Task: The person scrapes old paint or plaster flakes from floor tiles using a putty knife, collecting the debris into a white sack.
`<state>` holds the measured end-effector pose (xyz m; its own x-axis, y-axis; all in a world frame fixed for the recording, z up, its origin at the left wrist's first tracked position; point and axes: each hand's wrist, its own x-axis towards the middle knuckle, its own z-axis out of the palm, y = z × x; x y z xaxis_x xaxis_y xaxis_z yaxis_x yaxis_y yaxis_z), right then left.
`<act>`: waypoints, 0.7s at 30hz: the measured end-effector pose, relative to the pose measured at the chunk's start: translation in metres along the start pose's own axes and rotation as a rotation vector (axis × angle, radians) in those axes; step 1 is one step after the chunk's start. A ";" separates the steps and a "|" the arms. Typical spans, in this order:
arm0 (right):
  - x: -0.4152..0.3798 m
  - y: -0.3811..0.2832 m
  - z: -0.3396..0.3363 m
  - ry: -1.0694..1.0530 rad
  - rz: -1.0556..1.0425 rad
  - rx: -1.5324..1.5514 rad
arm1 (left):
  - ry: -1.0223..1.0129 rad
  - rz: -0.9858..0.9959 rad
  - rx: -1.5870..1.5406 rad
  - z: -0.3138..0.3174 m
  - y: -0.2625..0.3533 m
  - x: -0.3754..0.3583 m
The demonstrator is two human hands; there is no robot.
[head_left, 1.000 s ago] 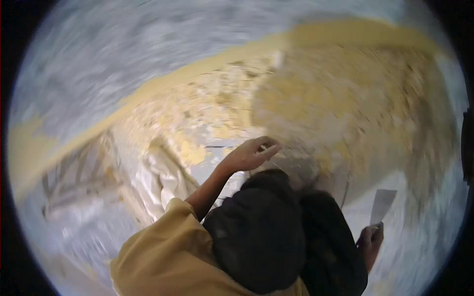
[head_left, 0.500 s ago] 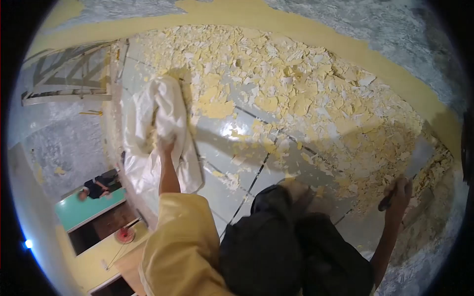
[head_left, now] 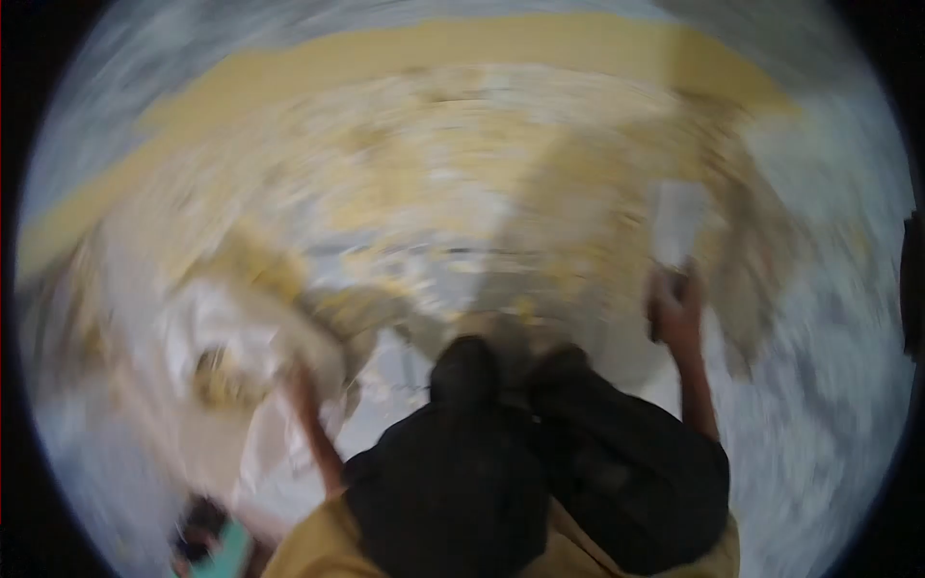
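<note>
A white sack (head_left: 217, 313) lies on the floor at the left, its mouth showing yellow flakes (head_left: 226, 380) inside. My left hand (head_left: 297, 378) is closed on the sack's right edge, though motion blurs the fingers. At the right my right hand (head_left: 676, 297) grips a wide scraper by its dark handle. The scraper's pale blade (head_left: 678, 217) points away from me over the layer of peeled yellow and white paint flakes (head_left: 414, 183).
Beyond the flakes runs a yellow wall band (head_left: 462, 43), with rough grey wall (head_left: 819, 385) at the right. My knees in dark trousers (head_left: 453, 462) are at the bottom centre. Part of a person (head_left: 198, 530) and a green surface (head_left: 226, 554) show at the lower left.
The view has swung to the right and blurred. The sack now appears lower left with its mouth visible, and the scraper hand appears nearer the centre. Both hands keep their hold.
</note>
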<state>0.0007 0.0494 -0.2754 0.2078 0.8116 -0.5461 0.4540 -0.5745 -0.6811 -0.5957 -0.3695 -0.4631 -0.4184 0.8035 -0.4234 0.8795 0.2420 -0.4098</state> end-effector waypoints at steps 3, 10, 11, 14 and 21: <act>0.004 0.027 -0.021 0.000 -0.064 0.400 | -0.244 -0.475 -0.924 -0.213 0.076 0.064; -0.028 0.080 -0.059 0.166 0.221 0.457 | -0.116 -0.482 -0.656 -0.370 0.079 0.086; -0.034 0.100 -0.064 0.138 0.219 0.456 | 0.007 -0.534 -0.854 -0.374 0.083 0.094; -0.044 0.159 -0.062 0.085 0.286 0.527 | 0.386 -0.141 -1.053 -0.357 0.105 0.135; 0.039 0.198 -0.048 0.513 0.011 -0.037 | 0.724 -0.361 -1.001 -0.305 0.198 0.242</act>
<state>0.1405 -0.0271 -0.4077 0.6067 0.7587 -0.2373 0.4779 -0.5866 -0.6539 -0.4541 0.0387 -0.4008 -0.7265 0.6416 0.2459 0.6608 0.5544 0.5059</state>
